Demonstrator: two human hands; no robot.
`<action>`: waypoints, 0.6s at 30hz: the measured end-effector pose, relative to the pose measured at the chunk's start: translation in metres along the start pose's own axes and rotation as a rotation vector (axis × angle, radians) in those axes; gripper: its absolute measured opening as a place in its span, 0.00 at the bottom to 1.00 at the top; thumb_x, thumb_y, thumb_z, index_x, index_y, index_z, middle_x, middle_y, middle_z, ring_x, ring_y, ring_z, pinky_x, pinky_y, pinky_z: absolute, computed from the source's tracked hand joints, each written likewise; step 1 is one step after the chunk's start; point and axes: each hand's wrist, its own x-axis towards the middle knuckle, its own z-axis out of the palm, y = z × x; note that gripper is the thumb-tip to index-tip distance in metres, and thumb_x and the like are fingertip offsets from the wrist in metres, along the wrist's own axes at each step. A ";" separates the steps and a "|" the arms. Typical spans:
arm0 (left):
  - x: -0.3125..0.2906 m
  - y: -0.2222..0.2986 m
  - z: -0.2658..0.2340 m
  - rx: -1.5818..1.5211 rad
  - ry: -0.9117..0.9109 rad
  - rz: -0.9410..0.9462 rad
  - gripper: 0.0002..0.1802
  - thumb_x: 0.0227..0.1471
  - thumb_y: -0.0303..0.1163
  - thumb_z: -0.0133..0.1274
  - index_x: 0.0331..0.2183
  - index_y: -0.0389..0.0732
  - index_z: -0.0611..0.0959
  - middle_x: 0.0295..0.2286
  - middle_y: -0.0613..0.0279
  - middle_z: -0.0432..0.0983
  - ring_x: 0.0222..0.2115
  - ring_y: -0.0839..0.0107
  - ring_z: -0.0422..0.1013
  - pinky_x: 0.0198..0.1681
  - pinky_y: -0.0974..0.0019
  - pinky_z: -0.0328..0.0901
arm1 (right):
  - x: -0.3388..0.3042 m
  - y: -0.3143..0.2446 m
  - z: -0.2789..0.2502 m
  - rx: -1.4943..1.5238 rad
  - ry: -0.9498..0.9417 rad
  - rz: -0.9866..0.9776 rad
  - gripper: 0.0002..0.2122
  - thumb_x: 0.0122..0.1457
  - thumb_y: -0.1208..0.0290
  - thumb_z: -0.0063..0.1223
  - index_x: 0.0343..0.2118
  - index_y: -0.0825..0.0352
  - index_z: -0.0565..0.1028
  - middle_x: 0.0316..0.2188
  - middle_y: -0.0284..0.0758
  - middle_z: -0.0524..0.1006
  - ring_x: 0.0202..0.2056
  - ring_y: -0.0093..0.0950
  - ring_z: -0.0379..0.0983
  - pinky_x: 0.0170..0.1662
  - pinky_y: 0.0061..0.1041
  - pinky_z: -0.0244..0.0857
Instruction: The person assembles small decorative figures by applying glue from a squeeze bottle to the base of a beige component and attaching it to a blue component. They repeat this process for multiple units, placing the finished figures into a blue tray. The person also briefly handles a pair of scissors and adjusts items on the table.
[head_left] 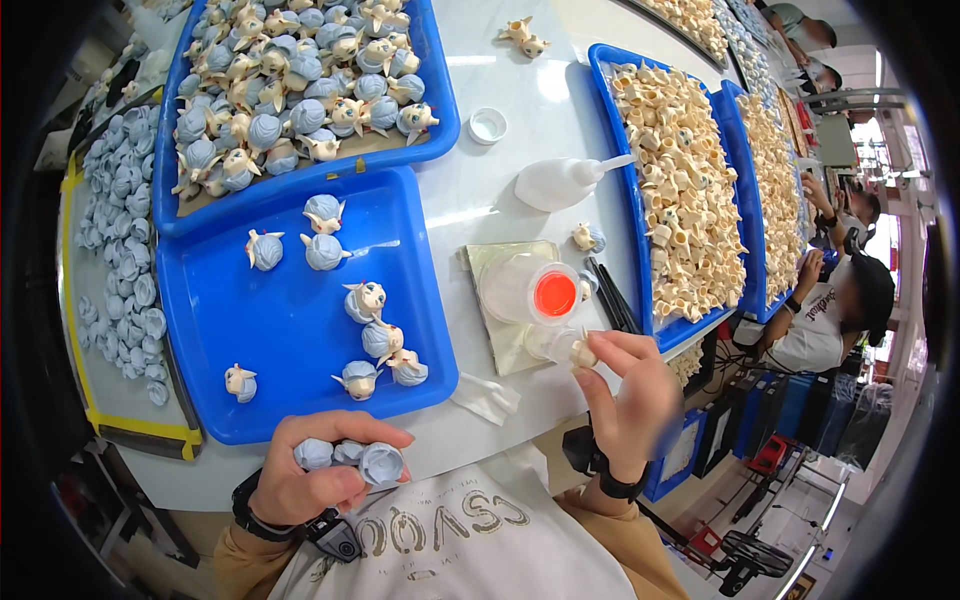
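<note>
My left hand (305,480) is curled closed around three pale blue rounded pieces (350,458), held low against my shirt, just below the near edge of a blue tray (290,330). My right hand (630,395) pinches a small cream figure part (583,354) between thumb and fingertips, raised just beside a clear cup with an orange-red lid (553,295). That cup sits on a pale square mat (495,320) on the white counter (500,180). The near tray holds a few scattered blue-and-cream figures (380,340). Behind it, a second blue tray (440,120) is heaped with the same figures. A white squeeze bottle (560,182) lies on the counter, and further right a tray of cream parts (685,200) stretches away.
</note>
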 end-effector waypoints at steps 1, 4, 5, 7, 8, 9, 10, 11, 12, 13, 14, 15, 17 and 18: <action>0.000 0.000 0.000 0.003 0.001 -0.003 0.25 0.39 0.32 0.49 0.40 0.26 0.75 0.29 0.53 0.76 0.18 0.82 0.64 0.20 0.79 0.59 | 0.001 -0.001 0.000 -0.018 -0.003 -0.012 0.17 0.36 0.85 0.59 0.35 0.69 0.76 0.31 0.38 0.75 0.30 0.32 0.70 0.33 0.25 0.62; 0.000 0.000 0.001 0.013 0.003 -0.006 0.25 0.39 0.33 0.50 0.40 0.27 0.75 0.29 0.54 0.76 0.18 0.82 0.64 0.20 0.79 0.59 | 0.003 -0.004 0.001 -0.066 -0.012 -0.034 0.18 0.35 0.85 0.58 0.35 0.68 0.76 0.30 0.37 0.74 0.29 0.32 0.69 0.32 0.25 0.61; 0.000 0.000 0.001 0.016 0.003 -0.006 0.25 0.39 0.33 0.50 0.40 0.27 0.75 0.29 0.54 0.76 0.18 0.82 0.64 0.20 0.79 0.59 | 0.003 -0.006 0.002 -0.081 -0.015 -0.039 0.18 0.35 0.85 0.58 0.35 0.67 0.76 0.29 0.37 0.74 0.28 0.31 0.68 0.32 0.25 0.61; 0.001 0.001 0.001 0.019 -0.005 -0.004 0.25 0.39 0.33 0.50 0.40 0.27 0.75 0.29 0.54 0.76 0.18 0.82 0.64 0.20 0.79 0.59 | 0.006 -0.010 0.002 -0.132 -0.019 -0.066 0.18 0.35 0.84 0.57 0.35 0.67 0.76 0.29 0.36 0.74 0.28 0.31 0.68 0.31 0.25 0.61; 0.001 0.001 0.000 0.020 -0.010 -0.004 0.25 0.39 0.33 0.50 0.40 0.27 0.75 0.29 0.54 0.76 0.18 0.82 0.64 0.20 0.79 0.59 | 0.007 -0.012 0.002 -0.158 -0.021 -0.080 0.18 0.35 0.84 0.57 0.34 0.66 0.77 0.29 0.36 0.74 0.28 0.31 0.67 0.31 0.26 0.61; 0.000 0.001 0.001 0.020 -0.010 -0.003 0.25 0.39 0.33 0.50 0.40 0.27 0.75 0.29 0.54 0.76 0.18 0.82 0.64 0.20 0.79 0.59 | 0.008 -0.013 0.002 -0.186 -0.027 -0.094 0.18 0.35 0.84 0.57 0.35 0.66 0.77 0.29 0.36 0.73 0.28 0.31 0.67 0.31 0.26 0.61; 0.000 0.001 0.001 0.019 -0.010 -0.003 0.25 0.39 0.33 0.50 0.40 0.27 0.75 0.29 0.54 0.76 0.18 0.82 0.64 0.20 0.79 0.59 | 0.009 -0.015 0.002 -0.215 -0.033 -0.107 0.17 0.36 0.83 0.56 0.35 0.66 0.77 0.29 0.35 0.73 0.28 0.32 0.67 0.31 0.26 0.60; 0.000 0.001 0.001 0.018 -0.010 -0.003 0.25 0.39 0.33 0.50 0.40 0.27 0.75 0.29 0.54 0.76 0.18 0.82 0.64 0.20 0.79 0.59 | 0.010 -0.017 0.002 -0.243 -0.039 -0.120 0.17 0.36 0.83 0.56 0.35 0.65 0.77 0.29 0.35 0.73 0.28 0.32 0.66 0.31 0.27 0.60; 0.000 0.002 0.001 0.017 -0.011 -0.004 0.25 0.39 0.33 0.50 0.40 0.27 0.75 0.29 0.54 0.76 0.18 0.82 0.64 0.20 0.79 0.59 | 0.011 -0.018 0.002 -0.264 -0.044 -0.124 0.17 0.36 0.83 0.56 0.34 0.65 0.77 0.29 0.35 0.73 0.29 0.32 0.66 0.32 0.27 0.60; 0.000 0.002 0.001 0.015 -0.013 -0.004 0.25 0.39 0.33 0.50 0.40 0.27 0.75 0.29 0.54 0.76 0.18 0.82 0.64 0.20 0.79 0.59 | 0.012 -0.019 0.002 -0.285 -0.048 -0.129 0.17 0.36 0.82 0.56 0.34 0.65 0.77 0.29 0.35 0.73 0.29 0.32 0.66 0.32 0.27 0.60; 0.000 0.002 0.001 0.014 -0.014 -0.005 0.25 0.39 0.33 0.50 0.40 0.27 0.75 0.29 0.54 0.76 0.18 0.82 0.64 0.20 0.79 0.59 | 0.013 -0.020 0.002 -0.306 -0.053 -0.133 0.17 0.37 0.82 0.56 0.34 0.65 0.77 0.29 0.35 0.73 0.29 0.32 0.66 0.32 0.28 0.59; -0.001 0.002 0.001 0.015 -0.014 -0.003 0.25 0.39 0.33 0.50 0.40 0.27 0.75 0.29 0.54 0.76 0.18 0.83 0.64 0.20 0.79 0.59 | 0.013 -0.020 0.002 -0.311 -0.053 -0.131 0.17 0.37 0.82 0.56 0.34 0.65 0.77 0.29 0.35 0.73 0.29 0.32 0.66 0.33 0.28 0.59; -0.001 0.002 0.001 0.018 -0.013 0.000 0.25 0.38 0.33 0.49 0.40 0.27 0.76 0.29 0.54 0.76 0.18 0.83 0.64 0.21 0.79 0.59 | 0.011 -0.020 0.002 -0.319 -0.053 -0.126 0.17 0.37 0.82 0.56 0.35 0.65 0.76 0.30 0.35 0.73 0.30 0.33 0.66 0.34 0.28 0.59; -0.001 0.002 0.001 0.021 -0.010 -0.008 0.25 0.38 0.33 0.49 0.40 0.27 0.76 0.29 0.54 0.76 0.18 0.83 0.64 0.21 0.79 0.59 | 0.010 -0.019 0.002 -0.306 -0.043 -0.119 0.16 0.37 0.82 0.56 0.34 0.65 0.76 0.30 0.35 0.73 0.30 0.33 0.66 0.35 0.28 0.59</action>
